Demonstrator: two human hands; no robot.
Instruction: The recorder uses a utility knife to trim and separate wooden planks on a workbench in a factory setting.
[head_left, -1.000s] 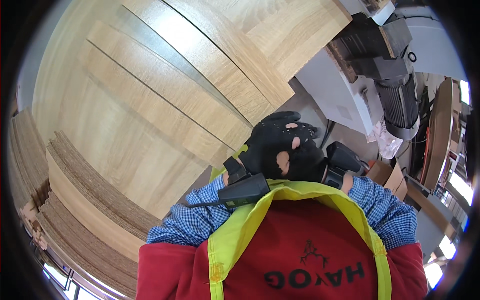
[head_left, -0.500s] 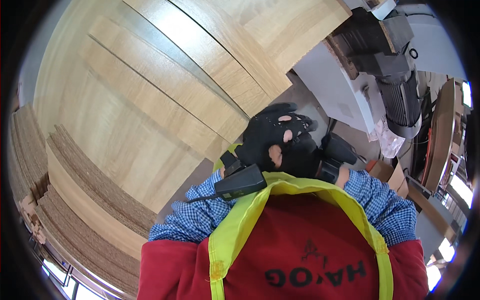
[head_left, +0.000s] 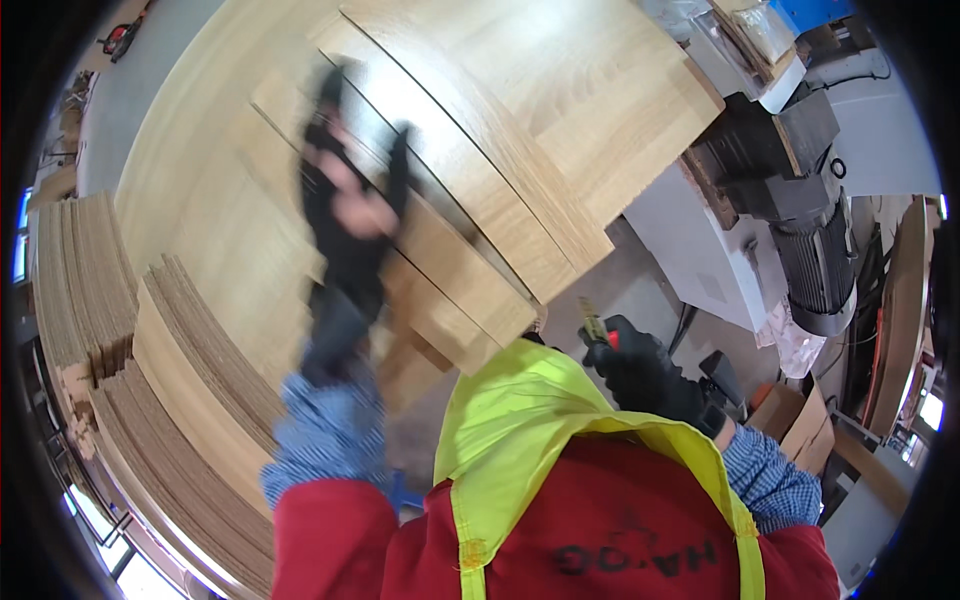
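Just beyond the bright yellow apron [head_left: 515,400], the right hand [head_left: 645,375], in a black glove, has its fingers curled around a small yellow-and-red tool [head_left: 594,322], whose yellow end sticks up past them, near the boards but apart from them. To its left, the near ends of narrow, pale wooden strips [head_left: 470,290] reach almost to the apron, the strips running away up and left. Farther along, the left hand [head_left: 345,215], gloved too, is over these strips with its fingers spread apart; it is blurred, and whether it touches the wood I cannot tell. A wide pale panel [head_left: 210,180] extends around it. Stacked boards [head_left: 150,440] stand left of that forearm; a dark ribbed motor [head_left: 812,260] sits at far right.
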